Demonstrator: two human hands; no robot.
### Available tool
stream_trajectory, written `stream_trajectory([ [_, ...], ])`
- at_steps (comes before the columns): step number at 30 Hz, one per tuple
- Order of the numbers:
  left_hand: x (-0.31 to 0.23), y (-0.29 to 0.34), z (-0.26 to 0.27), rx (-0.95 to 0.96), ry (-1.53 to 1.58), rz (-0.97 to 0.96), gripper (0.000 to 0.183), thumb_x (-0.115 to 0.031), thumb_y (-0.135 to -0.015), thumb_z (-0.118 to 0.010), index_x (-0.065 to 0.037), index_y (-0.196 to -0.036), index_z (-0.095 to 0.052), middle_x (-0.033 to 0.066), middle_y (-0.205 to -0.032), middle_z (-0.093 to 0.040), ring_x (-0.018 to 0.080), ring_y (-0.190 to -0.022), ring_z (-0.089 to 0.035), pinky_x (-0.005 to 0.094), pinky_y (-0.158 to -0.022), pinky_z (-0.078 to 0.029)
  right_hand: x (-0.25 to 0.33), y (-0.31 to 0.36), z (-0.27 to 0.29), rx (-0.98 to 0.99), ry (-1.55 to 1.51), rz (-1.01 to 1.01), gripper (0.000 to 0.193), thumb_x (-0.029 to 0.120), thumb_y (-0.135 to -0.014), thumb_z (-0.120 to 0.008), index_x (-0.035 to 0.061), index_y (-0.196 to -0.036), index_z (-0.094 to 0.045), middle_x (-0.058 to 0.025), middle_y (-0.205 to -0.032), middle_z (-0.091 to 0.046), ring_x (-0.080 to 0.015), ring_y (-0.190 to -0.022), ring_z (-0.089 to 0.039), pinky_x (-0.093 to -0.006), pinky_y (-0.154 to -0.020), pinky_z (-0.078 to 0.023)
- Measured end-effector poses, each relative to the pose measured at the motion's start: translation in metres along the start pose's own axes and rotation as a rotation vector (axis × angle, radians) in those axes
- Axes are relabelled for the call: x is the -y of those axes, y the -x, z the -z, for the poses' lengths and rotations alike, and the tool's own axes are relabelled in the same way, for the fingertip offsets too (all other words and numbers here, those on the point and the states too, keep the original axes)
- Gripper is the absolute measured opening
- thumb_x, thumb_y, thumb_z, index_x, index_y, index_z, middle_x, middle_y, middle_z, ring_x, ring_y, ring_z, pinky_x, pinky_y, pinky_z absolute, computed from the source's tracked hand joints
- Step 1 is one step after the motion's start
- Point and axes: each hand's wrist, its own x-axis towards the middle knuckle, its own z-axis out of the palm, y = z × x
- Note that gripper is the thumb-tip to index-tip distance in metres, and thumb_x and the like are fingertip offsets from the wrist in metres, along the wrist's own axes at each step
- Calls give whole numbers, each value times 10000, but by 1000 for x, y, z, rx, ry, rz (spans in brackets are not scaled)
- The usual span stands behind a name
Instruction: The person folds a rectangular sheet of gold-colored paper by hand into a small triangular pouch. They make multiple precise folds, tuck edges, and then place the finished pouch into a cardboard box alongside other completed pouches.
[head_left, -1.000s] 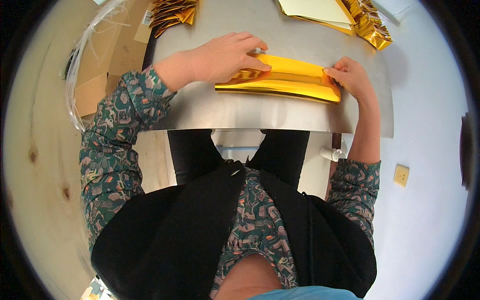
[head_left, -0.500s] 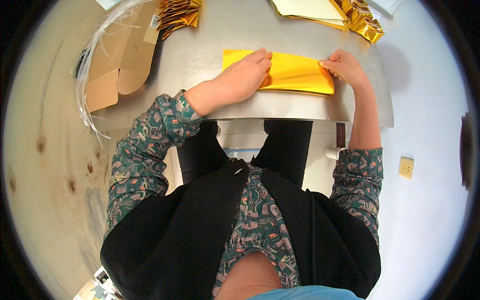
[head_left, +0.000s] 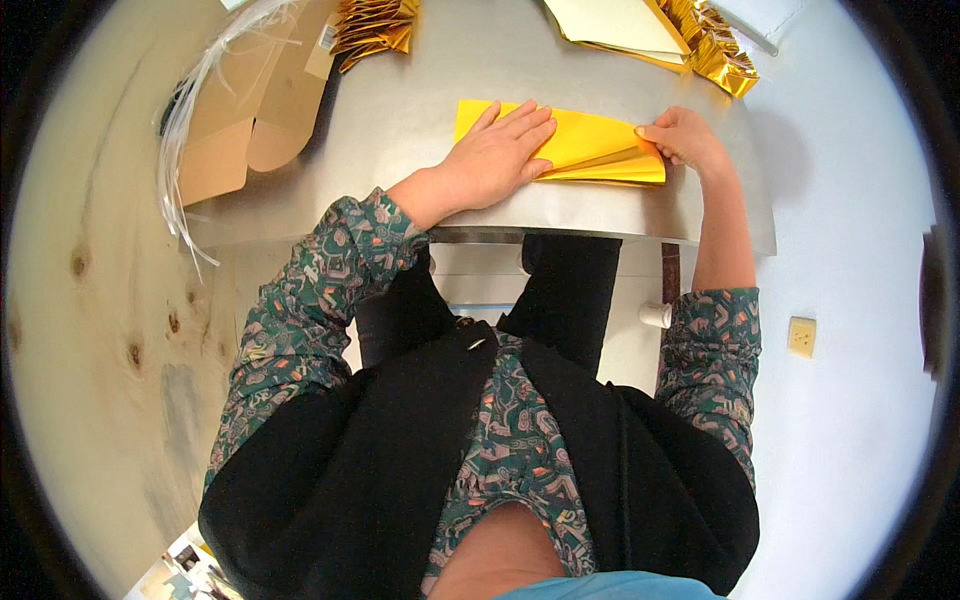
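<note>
A shiny gold-yellow sheet of foil paper, folded lengthwise, lies on the metal tabletop close to its near edge. My left hand rests flat on the left part of the paper, fingers stretched out and a little apart, thumb toward the near edge. At the paper's right end, my right hand pinches the sheet between thumb and fingers. Near that end the folded layers stand slightly apart, with a crease running toward my left thumb.
At the far left stands an open brown cardboard box, with white plastic strips hanging along its side. Beside it sits a bundle of pleated gold foil. A stack of pale sheets and more pleated gold foil lie far right, near the wall.
My left hand has flattened from curled fingers to spread ones on the paper. The layers at the right end have parted more, while my right hand keeps its pinch there.
</note>
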Motion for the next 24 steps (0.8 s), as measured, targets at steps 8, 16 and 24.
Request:
stream_trajectory([
  [8, 13, 1, -10, -50, 24, -11, 587, -390, -1038, -501, -30, -1498, -440, 149, -1583, -399, 296, -1513, -287, 513, -1240, -203, 71, 17, -35, -587, -70, 672, 341, 329, -930, -685, 24, -1082, -683, -150, -1044, -726, -301, -971, -685, -389, -830, -529],
  [16, 21, 3, -1, 25, 182, 3, 542, -344, -987, -546, -53, -1443, -510, 144, -1512, -466, 297, -1464, -349, 527, -1242, -191, 149, 23, -169, -585, -493, 546, 452, 414, -994, -591, 33, -1230, -654, -181, -1282, -634, -316, -1169, -595, -387, -966, -477],
  [24, 21, 1, 0, 31, 119, 14, 507, -283, -979, -509, -79, -1442, -520, 121, -1550, -422, 283, -1466, -345, 539, -1241, -185, 124, 30, -173, -525, -374, 535, 552, 452, -1051, -489, 4, -1352, -599, -222, -1435, -541, -333, -1349, -493, -371, -1141, -365],
])
